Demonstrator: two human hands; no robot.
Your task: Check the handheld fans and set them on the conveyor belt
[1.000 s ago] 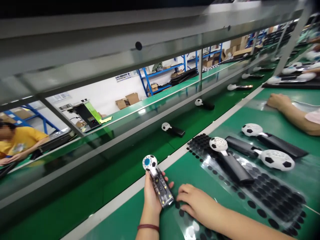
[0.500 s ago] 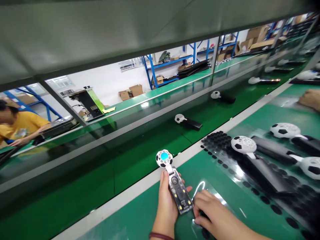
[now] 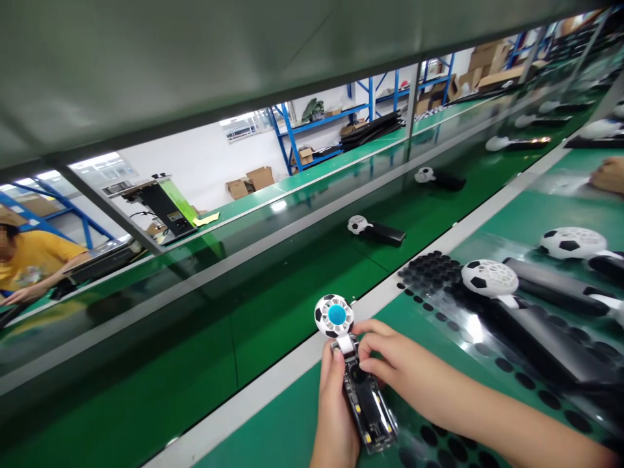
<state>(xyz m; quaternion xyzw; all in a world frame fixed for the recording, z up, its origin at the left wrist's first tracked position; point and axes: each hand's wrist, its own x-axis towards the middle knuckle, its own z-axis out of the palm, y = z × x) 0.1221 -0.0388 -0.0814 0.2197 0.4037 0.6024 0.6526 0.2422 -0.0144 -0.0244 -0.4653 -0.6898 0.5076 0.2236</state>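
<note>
At lower center, left hand (image 3: 334,416) and right hand (image 3: 394,364) clamp a light, brittle-looking soccer-ball fan (image 3: 334,316), best held by its handle (image 3: 369,409).

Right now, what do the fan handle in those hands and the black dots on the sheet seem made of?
The clear fan handle looks like glossy transparent plastic, since components show through it. The black dots look matte, perhaps rubber or foam; hard to tell. Their backing sheet looks like shiny clear plastic film, given its glare.

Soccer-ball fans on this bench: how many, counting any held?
3: a held fan gripped by the left hand and right hand, a fan and another fan on the bench. A fourth may be cut off right.
</note>
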